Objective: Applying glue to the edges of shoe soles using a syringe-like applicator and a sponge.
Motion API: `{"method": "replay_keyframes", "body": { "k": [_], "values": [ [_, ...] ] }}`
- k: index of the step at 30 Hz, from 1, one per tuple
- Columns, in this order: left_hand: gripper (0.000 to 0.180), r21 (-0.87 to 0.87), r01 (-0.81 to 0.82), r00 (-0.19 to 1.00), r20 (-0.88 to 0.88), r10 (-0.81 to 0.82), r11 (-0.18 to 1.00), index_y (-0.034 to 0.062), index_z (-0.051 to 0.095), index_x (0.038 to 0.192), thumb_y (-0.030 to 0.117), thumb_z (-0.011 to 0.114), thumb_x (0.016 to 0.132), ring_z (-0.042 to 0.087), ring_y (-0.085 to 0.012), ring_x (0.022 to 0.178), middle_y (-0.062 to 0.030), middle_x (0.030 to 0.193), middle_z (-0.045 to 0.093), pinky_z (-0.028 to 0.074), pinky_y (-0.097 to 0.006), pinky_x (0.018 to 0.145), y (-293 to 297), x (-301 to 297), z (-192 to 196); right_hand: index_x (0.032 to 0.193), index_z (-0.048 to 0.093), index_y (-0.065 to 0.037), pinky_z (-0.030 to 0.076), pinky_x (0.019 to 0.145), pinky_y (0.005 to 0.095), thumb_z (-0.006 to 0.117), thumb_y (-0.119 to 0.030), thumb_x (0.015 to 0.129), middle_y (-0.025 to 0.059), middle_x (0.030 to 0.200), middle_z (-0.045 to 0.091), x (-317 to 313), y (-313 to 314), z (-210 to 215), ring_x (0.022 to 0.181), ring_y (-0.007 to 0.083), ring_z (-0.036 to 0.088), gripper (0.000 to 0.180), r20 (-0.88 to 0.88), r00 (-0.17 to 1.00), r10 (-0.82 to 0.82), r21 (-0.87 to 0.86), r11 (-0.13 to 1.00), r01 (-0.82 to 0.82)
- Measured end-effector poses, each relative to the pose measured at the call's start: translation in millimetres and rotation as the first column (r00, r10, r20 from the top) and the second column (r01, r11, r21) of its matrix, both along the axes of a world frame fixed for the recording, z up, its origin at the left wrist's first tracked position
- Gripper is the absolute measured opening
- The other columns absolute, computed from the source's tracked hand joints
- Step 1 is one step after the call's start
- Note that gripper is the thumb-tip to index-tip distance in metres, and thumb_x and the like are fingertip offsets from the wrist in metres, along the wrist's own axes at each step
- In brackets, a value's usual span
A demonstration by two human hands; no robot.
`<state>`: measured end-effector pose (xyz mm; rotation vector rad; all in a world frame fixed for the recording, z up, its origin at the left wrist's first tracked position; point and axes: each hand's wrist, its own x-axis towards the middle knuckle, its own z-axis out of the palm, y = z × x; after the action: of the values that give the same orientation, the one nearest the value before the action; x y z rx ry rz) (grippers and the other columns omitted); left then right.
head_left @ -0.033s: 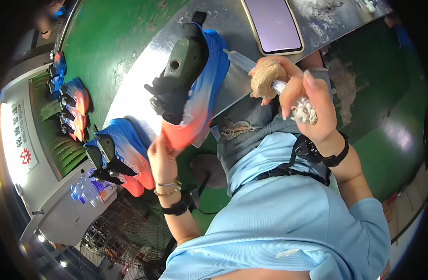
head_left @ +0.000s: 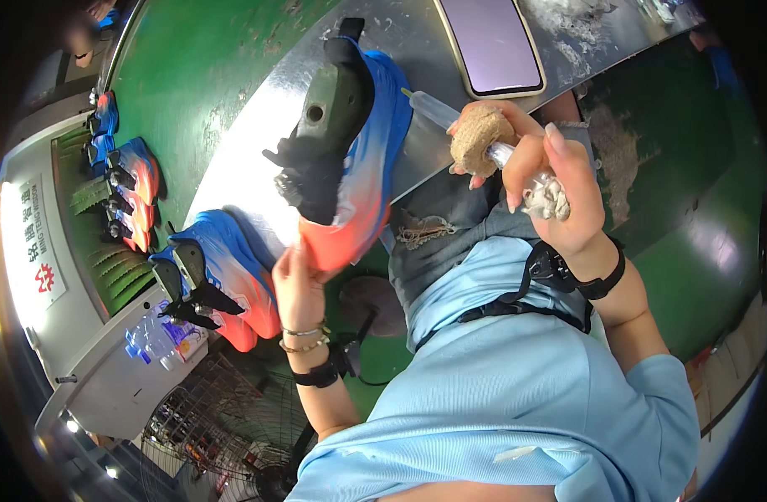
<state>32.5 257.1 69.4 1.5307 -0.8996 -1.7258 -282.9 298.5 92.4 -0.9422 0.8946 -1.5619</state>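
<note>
Head view is showing the left hand point(head_left: 298, 280) gripping the orange toe of a blue and orange shoe point(head_left: 362, 163), which is standing up from that hand over the metal table point(head_left: 258, 125) with a dark form filling its opening. Right hand point(head_left: 551, 188) is closing around a clear syringe point(head_left: 438, 109) and a brown sponge point(head_left: 477, 134), the tip lying just beside the shoe's blue side. Another shoe point(head_left: 224, 272) is sitting near the left wrist.
</note>
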Motion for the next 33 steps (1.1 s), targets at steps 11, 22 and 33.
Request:
{"method": "replay_keyframes", "body": {
  "k": [11,22,33],
  "values": [
    [0.053,0.068,0.250,0.865,-0.464,-0.192,0.966,-0.0068,0.044,0.126,0.014,0.068,0.083,0.060,-0.0203,0.107,-0.0142,0.118,0.059,0.048,-0.035,0.095,24,-43,-14,0.101,0.056,-0.001,0.051,0.074,0.0367,0.021,-0.025,0.102,0.0126,0.069,0.053,-8,21,1,0.101,0.0317,0.054,0.043,-0.049,0.995,0.083,-0.171,0.981,-0.090],
    [0.069,0.095,0.294,0.682,-0.718,-0.139,0.951,-0.0027,0.039,0.131,0.021,0.074,0.077,0.056,-0.0212,0.114,-0.0123,0.126,0.054,0.045,-0.037,0.098,32,-81,-32,0.118,0.045,-0.011,0.051,0.076,0.0390,0.025,-0.023,0.099,0.0191,0.089,0.055,-17,41,48,0.094,0.0325,0.057,0.030,-0.209,0.973,0.100,-0.097,0.988,-0.122],
    [0.073,0.015,0.401,0.405,-0.900,-0.163,0.916,0.0114,0.037,0.137,0.031,0.075,0.078,0.042,-0.0217,0.129,-0.0067,0.135,0.047,0.030,-0.048,0.113,4,-178,-37,0.060,0.057,-0.006,0.046,0.069,0.0370,0.023,-0.043,0.096,0.0352,0.108,0.048,-22,71,96,0.079,0.0318,0.056,0.062,-0.149,0.980,-0.134,0.046,0.989,0.142]
  ]
}}
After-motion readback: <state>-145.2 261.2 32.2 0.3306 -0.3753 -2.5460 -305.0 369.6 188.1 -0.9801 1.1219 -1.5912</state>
